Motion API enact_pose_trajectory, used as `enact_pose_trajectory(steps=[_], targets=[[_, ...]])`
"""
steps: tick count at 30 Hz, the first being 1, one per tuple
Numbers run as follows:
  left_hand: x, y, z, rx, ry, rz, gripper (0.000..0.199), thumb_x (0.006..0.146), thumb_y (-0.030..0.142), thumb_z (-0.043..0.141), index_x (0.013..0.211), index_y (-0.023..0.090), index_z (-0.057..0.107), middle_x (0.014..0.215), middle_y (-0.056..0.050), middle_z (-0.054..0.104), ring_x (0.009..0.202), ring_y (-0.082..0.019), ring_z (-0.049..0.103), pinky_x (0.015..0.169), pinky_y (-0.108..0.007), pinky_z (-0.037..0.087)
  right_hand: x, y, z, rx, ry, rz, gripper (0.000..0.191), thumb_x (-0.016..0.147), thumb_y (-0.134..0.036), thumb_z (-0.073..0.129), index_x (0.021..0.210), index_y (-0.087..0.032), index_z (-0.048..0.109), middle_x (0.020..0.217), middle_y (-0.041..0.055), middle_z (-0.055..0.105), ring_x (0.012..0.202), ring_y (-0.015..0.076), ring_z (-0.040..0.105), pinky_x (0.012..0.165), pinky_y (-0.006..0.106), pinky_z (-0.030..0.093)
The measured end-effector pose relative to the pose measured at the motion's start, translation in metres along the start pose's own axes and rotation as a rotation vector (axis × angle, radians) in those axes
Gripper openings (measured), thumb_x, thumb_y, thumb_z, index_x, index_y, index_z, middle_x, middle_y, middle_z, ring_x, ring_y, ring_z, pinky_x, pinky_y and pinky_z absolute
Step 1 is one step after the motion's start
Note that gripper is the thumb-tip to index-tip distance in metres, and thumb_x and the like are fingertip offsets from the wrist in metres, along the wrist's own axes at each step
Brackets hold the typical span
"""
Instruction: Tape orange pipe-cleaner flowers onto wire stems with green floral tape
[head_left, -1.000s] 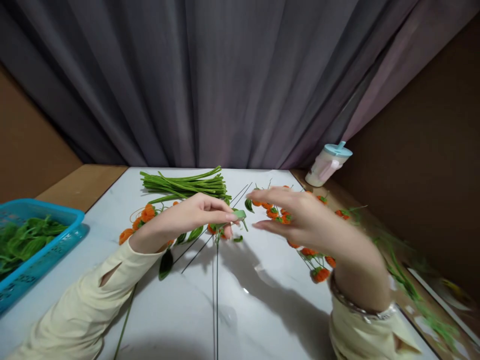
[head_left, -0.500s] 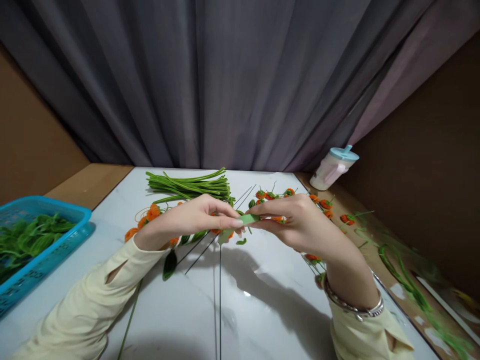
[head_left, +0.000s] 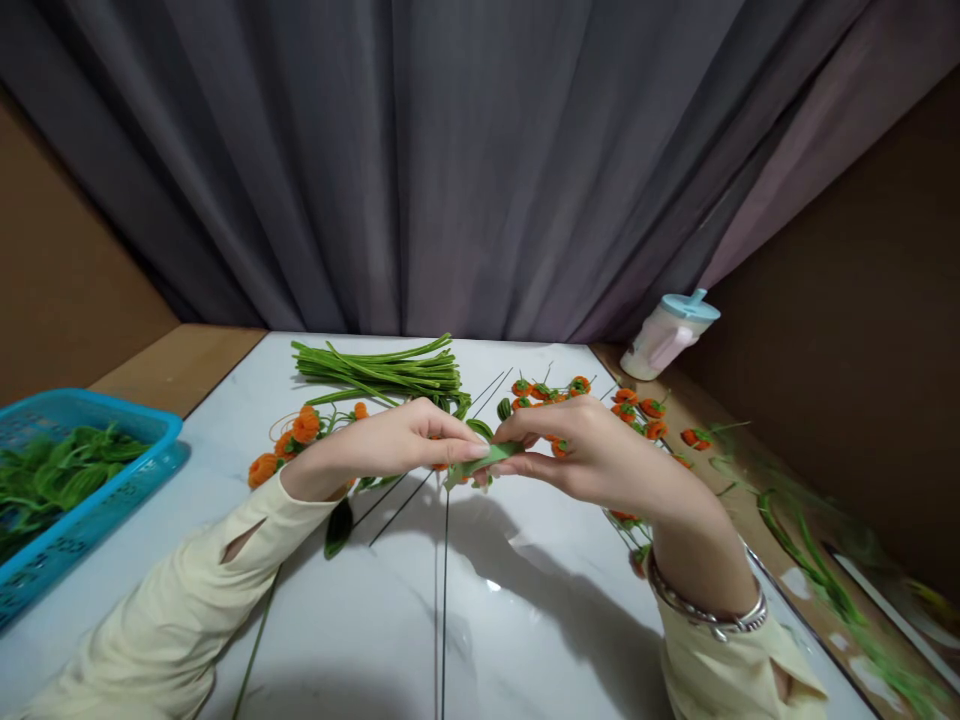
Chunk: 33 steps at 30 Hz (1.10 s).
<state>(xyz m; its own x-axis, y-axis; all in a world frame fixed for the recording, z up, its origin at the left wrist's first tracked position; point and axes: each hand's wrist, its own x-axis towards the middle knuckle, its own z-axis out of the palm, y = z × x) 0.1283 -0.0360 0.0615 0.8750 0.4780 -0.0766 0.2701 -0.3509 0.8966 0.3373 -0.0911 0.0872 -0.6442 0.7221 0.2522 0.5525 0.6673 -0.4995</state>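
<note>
Above the middle of the white table, my left hand (head_left: 405,438) pinches a piece of green tape (head_left: 501,453) between thumb and fingers. My right hand (head_left: 592,450) grips the other end of that tape, its fingers closed. A thin dark stem (head_left: 445,600) hangs down from the green material at my left fingertips. Behind and beside the hands lie small orange pumpkin-like pieces (head_left: 306,425) with green tops. A dark green leaf (head_left: 339,528) rests below my left wrist. What the tape wraps round is partly hidden by my fingers.
A bundle of green stems (head_left: 382,370) lies at the table's back. On the left stands a blue basket (head_left: 161,440) with green leafy pieces (head_left: 67,470). A lidded cup (head_left: 667,335) stands back right, and green strips (head_left: 817,565) lie on the brown surface at right.
Both hands have shifted slightly, and the tape between them has dropped a little and tilted. The hanging stem has moved slightly to the right.
</note>
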Motion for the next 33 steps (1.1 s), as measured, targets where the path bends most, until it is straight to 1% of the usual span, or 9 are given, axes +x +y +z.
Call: enact_pose_trajectory(steps=[5,9,16,20,23,25,28,31,33], targets=[[0.001,0.002,0.002,0.075,0.004,0.024,0.024,0.079,0.038,0.063,0.090,0.019,0.073,0.096,-0.003,0.067,0.088,-0.018,0.058,0.074,-0.023,0.042,0.001,0.002,-0.002,0.009,-0.002,0.024,0.005,0.081,-0.017,0.067,0.080,-0.012,0.067,0.061,-0.0003,0.064,0.053,0.0092,0.055,0.052,0.019,0.036],[0.000,0.002,0.004,0.125,0.035,0.029,0.020,0.079,0.036,0.065,0.082,0.017,0.071,0.095,-0.003,0.066,0.096,-0.019,0.056,0.078,-0.023,0.040,0.003,0.006,-0.002,-0.010,-0.038,0.069,0.004,0.081,-0.016,0.066,0.080,-0.012,0.067,0.058,-0.0014,0.061,0.051,0.0085,0.051,0.051,0.018,0.035],[0.000,0.001,0.005,0.114,-0.001,-0.026,0.023,0.080,0.038,0.063,0.085,0.017,0.071,0.087,-0.001,0.065,0.081,-0.016,0.056,0.073,-0.023,0.039,0.005,0.012,0.002,0.053,-0.110,0.076,0.006,0.082,-0.019,0.064,0.079,-0.013,0.065,0.064,0.0002,0.063,0.055,0.0093,0.052,0.053,0.018,0.036],[-0.002,0.003,0.005,0.170,0.057,-0.059,0.031,0.076,0.045,0.063,0.088,0.019,0.073,0.082,-0.001,0.065,0.075,-0.016,0.055,0.065,-0.022,0.038,0.005,0.014,0.003,0.028,-0.080,0.092,0.010,0.082,-0.022,0.065,0.076,-0.014,0.063,0.054,-0.0044,0.051,0.048,0.0078,0.042,0.049,0.019,0.032],[-0.003,0.005,0.004,0.204,0.072,-0.108,0.034,0.074,0.048,0.064,0.090,0.019,0.073,0.073,0.001,0.062,0.064,-0.012,0.050,0.057,-0.022,0.034,0.005,0.015,0.003,0.069,-0.074,0.129,0.015,0.082,-0.027,0.065,0.077,-0.014,0.062,0.051,-0.0058,0.047,0.048,0.0078,0.037,0.047,0.018,0.030],[-0.004,0.006,0.002,0.208,0.067,-0.147,0.036,0.075,0.050,0.062,0.090,0.019,0.073,0.065,0.003,0.057,0.056,-0.010,0.043,0.051,-0.022,0.029,0.006,0.016,0.004,0.092,-0.084,0.146,0.014,0.083,-0.027,0.064,0.078,-0.014,0.062,0.051,-0.0055,0.049,0.048,0.0079,0.038,0.046,0.018,0.030],[-0.005,0.006,-0.001,0.180,0.050,-0.186,0.034,0.077,0.049,0.061,0.089,0.020,0.073,0.061,0.004,0.052,0.054,-0.008,0.037,0.049,-0.021,0.026,0.008,0.017,0.007,0.105,-0.104,0.154,0.009,0.082,-0.022,0.065,0.080,-0.013,0.063,0.054,-0.0037,0.055,0.049,0.0083,0.045,0.048,0.017,0.034],[-0.005,0.004,-0.004,0.158,0.019,-0.194,0.029,0.076,0.046,0.064,0.084,0.019,0.074,0.064,0.004,0.055,0.056,-0.008,0.040,0.051,-0.020,0.029,0.011,0.018,0.011,0.126,-0.123,0.150,0.010,0.082,-0.022,0.065,0.080,-0.012,0.063,0.059,-0.0008,0.060,0.051,0.0090,0.050,0.050,0.018,0.037],[-0.004,0.001,-0.006,0.157,-0.003,-0.186,0.027,0.077,0.043,0.065,0.082,0.018,0.074,0.067,0.003,0.060,0.059,-0.009,0.045,0.054,-0.019,0.031,0.012,0.019,0.014,0.132,-0.125,0.130,0.010,0.082,-0.022,0.065,0.080,-0.012,0.063,0.057,-0.0015,0.059,0.050,0.0090,0.050,0.050,0.018,0.037]])
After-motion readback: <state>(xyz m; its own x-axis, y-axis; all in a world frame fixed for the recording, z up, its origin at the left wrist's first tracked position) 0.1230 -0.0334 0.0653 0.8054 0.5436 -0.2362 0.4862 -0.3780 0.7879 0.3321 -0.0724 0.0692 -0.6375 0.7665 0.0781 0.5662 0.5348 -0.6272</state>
